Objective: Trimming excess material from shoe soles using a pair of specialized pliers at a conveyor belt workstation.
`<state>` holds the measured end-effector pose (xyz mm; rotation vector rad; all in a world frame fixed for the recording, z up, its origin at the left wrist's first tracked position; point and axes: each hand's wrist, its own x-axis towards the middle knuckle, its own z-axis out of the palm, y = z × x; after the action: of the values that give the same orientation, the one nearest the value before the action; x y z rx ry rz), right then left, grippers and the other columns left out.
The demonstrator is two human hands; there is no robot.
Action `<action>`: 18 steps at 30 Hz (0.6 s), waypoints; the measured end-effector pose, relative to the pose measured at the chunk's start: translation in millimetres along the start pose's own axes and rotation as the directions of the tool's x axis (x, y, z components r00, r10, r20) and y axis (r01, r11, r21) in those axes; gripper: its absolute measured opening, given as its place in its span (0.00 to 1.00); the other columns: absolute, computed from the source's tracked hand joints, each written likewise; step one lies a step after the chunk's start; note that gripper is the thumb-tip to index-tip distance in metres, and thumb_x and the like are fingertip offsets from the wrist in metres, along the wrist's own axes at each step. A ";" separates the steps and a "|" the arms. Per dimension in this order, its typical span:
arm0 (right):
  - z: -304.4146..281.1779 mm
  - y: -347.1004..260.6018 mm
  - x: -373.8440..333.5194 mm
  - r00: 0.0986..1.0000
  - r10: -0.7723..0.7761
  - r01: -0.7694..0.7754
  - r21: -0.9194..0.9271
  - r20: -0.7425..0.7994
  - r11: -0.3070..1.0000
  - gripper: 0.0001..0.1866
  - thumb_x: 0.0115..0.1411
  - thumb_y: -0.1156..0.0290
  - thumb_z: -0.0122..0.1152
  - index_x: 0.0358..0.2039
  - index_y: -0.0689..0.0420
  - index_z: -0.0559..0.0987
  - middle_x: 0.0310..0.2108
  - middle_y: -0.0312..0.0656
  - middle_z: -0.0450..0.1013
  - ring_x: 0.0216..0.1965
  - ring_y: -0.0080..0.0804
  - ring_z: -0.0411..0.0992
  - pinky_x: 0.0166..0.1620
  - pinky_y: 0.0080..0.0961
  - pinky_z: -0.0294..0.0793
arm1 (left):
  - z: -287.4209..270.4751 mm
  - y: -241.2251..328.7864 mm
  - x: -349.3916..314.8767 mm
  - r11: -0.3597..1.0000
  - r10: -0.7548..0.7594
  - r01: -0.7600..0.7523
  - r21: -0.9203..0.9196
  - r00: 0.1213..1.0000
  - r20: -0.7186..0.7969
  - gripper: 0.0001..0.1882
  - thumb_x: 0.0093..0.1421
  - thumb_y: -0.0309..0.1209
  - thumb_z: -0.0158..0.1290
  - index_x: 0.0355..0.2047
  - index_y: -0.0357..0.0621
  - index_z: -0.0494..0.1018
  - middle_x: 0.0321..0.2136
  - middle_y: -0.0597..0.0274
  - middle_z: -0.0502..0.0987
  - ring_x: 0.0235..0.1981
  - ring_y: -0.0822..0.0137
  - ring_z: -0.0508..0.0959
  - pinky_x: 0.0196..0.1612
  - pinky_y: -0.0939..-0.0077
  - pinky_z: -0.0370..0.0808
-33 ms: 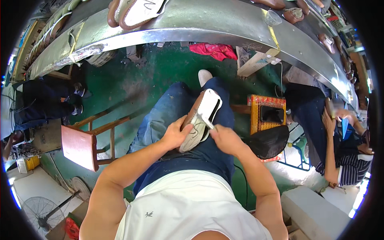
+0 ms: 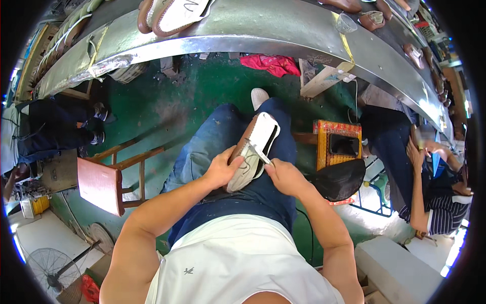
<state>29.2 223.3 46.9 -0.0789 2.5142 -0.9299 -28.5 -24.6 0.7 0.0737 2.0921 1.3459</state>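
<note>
Across my thighs lies a brown and white shoe (image 2: pixel 264 126), its toe pointing away from me and dark pen-like marks on its pale inner side. My left hand (image 2: pixel 224 168) is closed around the shoe's left edge near the heel, thumb on top. In my right hand (image 2: pixel 285 176) is a slim metal hand tool (image 2: pixel 260 152), held in a closed grip. Its far end meets or hovers just over the middle of the shoe; I cannot tell which. My fingers hide the tool's near end, and its exact kind is unclear.
A metal-edged bench (image 2: pixel 273 43) with several shoes curves ahead. A wooden stool (image 2: pixel 99 185) stands left. At right, a phone (image 2: pixel 344 145) lies on a patterned seat (image 2: pixel 324 152) beside a black bag (image 2: pixel 340 180). A co-worker in a striped shirt (image 2: pixel 445 210) sits far right.
The tool in my right hand has tilted slightly, and a thin point now shows at its far end. My left hand and the shoe have hardly moved.
</note>
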 end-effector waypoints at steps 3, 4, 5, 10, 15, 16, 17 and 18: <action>-2.3 -6.5 -5.6 0.998 -0.019 0.026 0.126 -0.055 0.992 0.20 0.74 0.59 0.43 0.38 0.64 0.74 0.27 0.50 0.76 0.32 0.45 0.78 0.40 0.38 0.76 | -4.1 13.6 -0.8 0.998 -0.004 0.008 -0.057 0.998 0.065 0.37 0.63 0.40 0.60 0.68 0.38 0.61 0.55 0.41 0.76 0.58 0.52 0.76 0.62 0.65 0.70; -1.6 -9.8 -11.5 0.989 -0.038 0.078 0.285 -0.143 0.955 0.21 0.74 0.59 0.43 0.37 0.64 0.74 0.27 0.51 0.76 0.31 0.47 0.78 0.39 0.39 0.76 | -3.3 16.4 -5.9 0.997 0.010 -0.002 -0.079 0.995 0.100 0.42 0.60 0.38 0.63 0.70 0.40 0.57 0.54 0.43 0.77 0.57 0.53 0.77 0.62 0.66 0.70; 0.9 -8.2 -11.2 0.989 -0.039 0.079 0.285 -0.145 0.955 0.21 0.74 0.59 0.43 0.37 0.64 0.74 0.27 0.51 0.76 0.31 0.47 0.78 0.39 0.39 0.76 | -3.9 12.2 -9.1 0.997 0.011 -0.003 -0.078 0.995 0.100 0.42 0.60 0.38 0.63 0.70 0.40 0.57 0.54 0.43 0.77 0.57 0.53 0.77 0.62 0.66 0.70; 1.5 4.7 -25.3 0.984 0.175 -0.147 0.465 -0.018 0.873 0.22 0.75 0.57 0.44 0.41 0.65 0.76 0.29 0.47 0.78 0.30 0.40 0.79 0.38 0.35 0.77 | -31.8 51.2 -7.9 0.922 0.039 -0.145 0.358 0.957 0.287 0.58 0.51 0.38 0.66 0.75 0.49 0.41 0.51 0.39 0.78 0.53 0.46 0.79 0.58 0.63 0.74; 12.6 33.7 -50.4 0.943 0.266 -0.045 0.716 -0.199 0.697 0.26 0.76 0.52 0.41 0.43 0.65 0.76 0.32 0.42 0.77 0.31 0.26 0.76 0.35 0.25 0.75 | -79.7 126.3 -21.8 0.695 0.421 -0.466 0.547 0.881 0.216 0.46 0.50 0.29 0.65 0.68 0.47 0.56 0.46 0.38 0.80 0.44 0.42 0.82 0.48 0.59 0.80; 14.4 35.8 -52.0 0.930 0.317 -0.060 0.773 -0.186 0.631 0.27 0.76 0.51 0.41 0.45 0.66 0.76 0.33 0.42 0.77 0.31 0.26 0.76 0.35 0.24 0.75 | -87.1 146.7 -23.4 0.749 0.448 -0.473 0.464 0.877 0.171 0.45 0.49 0.27 0.66 0.66 0.46 0.57 0.46 0.40 0.80 0.44 0.46 0.83 0.47 0.62 0.80; 15.2 37.1 -53.4 0.914 0.367 -0.073 0.824 -0.169 0.562 0.28 0.76 0.50 0.42 0.47 0.66 0.75 0.34 0.42 0.77 0.31 0.26 0.77 0.35 0.24 0.75 | -90.7 166.1 -22.9 0.793 0.471 -0.482 0.372 0.873 0.125 0.43 0.48 0.24 0.67 0.63 0.44 0.59 0.46 0.42 0.81 0.44 0.50 0.84 0.45 0.64 0.81; 12.5 33.5 -55.9 0.919 0.369 -0.090 0.839 -0.137 0.536 0.30 0.75 0.47 0.41 0.50 0.67 0.74 0.36 0.41 0.77 0.32 0.25 0.76 0.34 0.23 0.74 | -90.2 182.9 -23.1 0.804 0.516 -0.521 0.285 0.851 0.101 0.41 0.48 0.24 0.69 0.60 0.42 0.60 0.44 0.47 0.81 0.41 0.61 0.85 0.43 0.67 0.80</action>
<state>88.1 253.1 39.6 0.7403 1.9607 -2.0138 -110.8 -18.5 188.7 0.8470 2.3439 1.2863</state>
